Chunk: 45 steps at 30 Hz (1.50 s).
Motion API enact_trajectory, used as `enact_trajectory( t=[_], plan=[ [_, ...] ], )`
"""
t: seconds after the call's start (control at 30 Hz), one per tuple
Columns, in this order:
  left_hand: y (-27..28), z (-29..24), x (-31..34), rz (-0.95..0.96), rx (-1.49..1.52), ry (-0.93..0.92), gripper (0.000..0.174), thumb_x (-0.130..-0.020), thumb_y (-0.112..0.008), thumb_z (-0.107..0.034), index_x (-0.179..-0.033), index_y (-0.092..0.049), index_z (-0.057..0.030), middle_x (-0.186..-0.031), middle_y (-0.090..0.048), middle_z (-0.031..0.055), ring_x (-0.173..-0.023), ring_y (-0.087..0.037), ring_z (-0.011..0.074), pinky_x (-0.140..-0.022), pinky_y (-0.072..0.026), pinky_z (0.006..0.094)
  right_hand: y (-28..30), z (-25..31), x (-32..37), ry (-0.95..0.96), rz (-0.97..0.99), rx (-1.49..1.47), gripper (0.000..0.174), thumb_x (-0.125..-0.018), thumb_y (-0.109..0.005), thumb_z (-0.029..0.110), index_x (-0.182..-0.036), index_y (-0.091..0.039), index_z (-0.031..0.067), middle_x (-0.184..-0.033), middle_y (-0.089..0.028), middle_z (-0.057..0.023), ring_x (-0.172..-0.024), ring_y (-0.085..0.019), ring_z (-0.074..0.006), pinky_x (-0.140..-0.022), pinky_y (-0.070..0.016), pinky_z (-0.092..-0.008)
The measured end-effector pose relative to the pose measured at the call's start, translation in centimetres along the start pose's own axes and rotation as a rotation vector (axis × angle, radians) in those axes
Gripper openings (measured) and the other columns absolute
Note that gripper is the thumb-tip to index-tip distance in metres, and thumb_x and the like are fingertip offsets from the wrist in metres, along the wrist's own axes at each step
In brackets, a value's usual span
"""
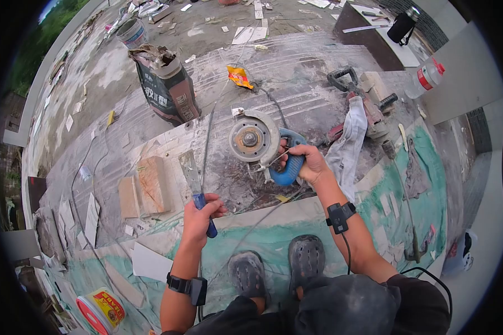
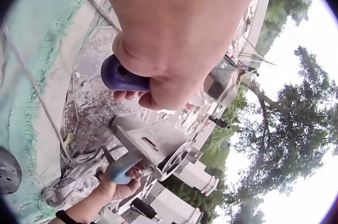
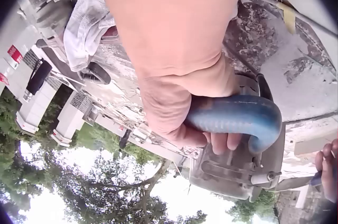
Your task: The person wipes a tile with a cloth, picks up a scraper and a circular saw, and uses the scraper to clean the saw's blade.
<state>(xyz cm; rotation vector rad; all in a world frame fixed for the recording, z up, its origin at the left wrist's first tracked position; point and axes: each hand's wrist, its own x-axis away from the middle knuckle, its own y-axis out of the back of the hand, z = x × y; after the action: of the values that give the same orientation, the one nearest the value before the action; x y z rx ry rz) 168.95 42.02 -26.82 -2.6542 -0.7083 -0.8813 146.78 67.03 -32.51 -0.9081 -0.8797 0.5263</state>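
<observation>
Left hand (image 1: 201, 215): fingers clamped on the blue handle of 1 scraper (image 1: 190, 174), blade pointing away from the person. Right hand (image 1: 310, 162): fingers clamped on the blue handle of 1 grinder (image 1: 254, 137), disc facing up. Left of scraper: 1 wood block (image 1: 155, 184). Right of grinder: 1 white cloth (image 1: 349, 146). Beyond: 1 orange packet (image 1: 239, 76), 1 dark bag (image 1: 167, 92).

From the head, down and forward, from the wrists, close past left hand (image 2: 158, 81) and right hand (image 3: 182, 105) toward trees (image 2: 296, 113), grinder (image 1: 269, 137) in all three.
</observation>
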Motion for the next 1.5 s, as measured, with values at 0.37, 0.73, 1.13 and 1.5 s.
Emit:
enact_trajectory(
  t=[0.37, 0.73, 1.13, 1.5],
  plan=[
    [0.1, 0.4, -0.3, -0.021, 0.068, 0.02, 0.023, -0.088, -0.066, -0.005, -0.109, -0.06, 0.0044, -0.089, -0.068, 0.012, -0.073, -0.068, 0.0202, -0.067, -0.0535, 0.0306, 0.5, -0.4, -1.0, -0.026, 0.162, -0.175, 0.01, -0.099, -0.062, 0.016, -0.097, -0.059, 0.006, -0.076, -0.053, 0.0008, -0.063, -0.05, -0.0101, -0.061, -0.0457, -0.0307],
    [0.6, 0.1, -0.8, -0.02, -0.031, 0.011, 0.023, -0.088, -0.064, -0.004, -0.109, -0.06, 0.003, -0.081, -0.066, 0.0108, -0.062, -0.064, 0.0174, -0.059, -0.051, 0.0296, 1.2, -1.2, -1.5, 0.008, 0.174, -0.16, 0.013, -0.099, -0.063, 0.017, -0.092, -0.057, 0.0076, -0.072, -0.048, 0.0015, -0.063, -0.05, -0.0106, -0.06, -0.0454, -0.0308],
    [0.5, -0.7, -0.1, -0.1, -0.219, -0.078, 0.027, -0.087, -0.068, -0.009, -0.109, -0.059, 0.0038, -0.075, -0.059, 0.0057, -0.056, -0.057, 0.0117, -0.054, -0.0475, 0.0267, 0.5, -1.0, -1.2, 0.045, 0.131, -0.149, 0.011, -0.1, -0.061, 0.015, -0.092, -0.058, 0.0076, -0.071, -0.049, 0.002, -0.061, -0.05, -0.0098, -0.058, -0.0445, -0.0292],
    [1.7, -2.0, -1.4, -0.119, -0.801, -0.498, 0.04, -0.094, -0.069, -0.021, -0.12, -0.056, 0.005, -0.087, -0.065, 0.0087, -0.065, -0.061, 0.0154, -0.06, -0.0506, 0.0314, 0.5, -0.9, -1.4, 0.044, 0.147, -0.146, 0.012, -0.099, -0.06, 0.016, -0.091, -0.056, 0.0078, -0.071, -0.046, 0.0016, -0.062, -0.05, -0.0101, -0.058, -0.0452, -0.0293]
  ],
)
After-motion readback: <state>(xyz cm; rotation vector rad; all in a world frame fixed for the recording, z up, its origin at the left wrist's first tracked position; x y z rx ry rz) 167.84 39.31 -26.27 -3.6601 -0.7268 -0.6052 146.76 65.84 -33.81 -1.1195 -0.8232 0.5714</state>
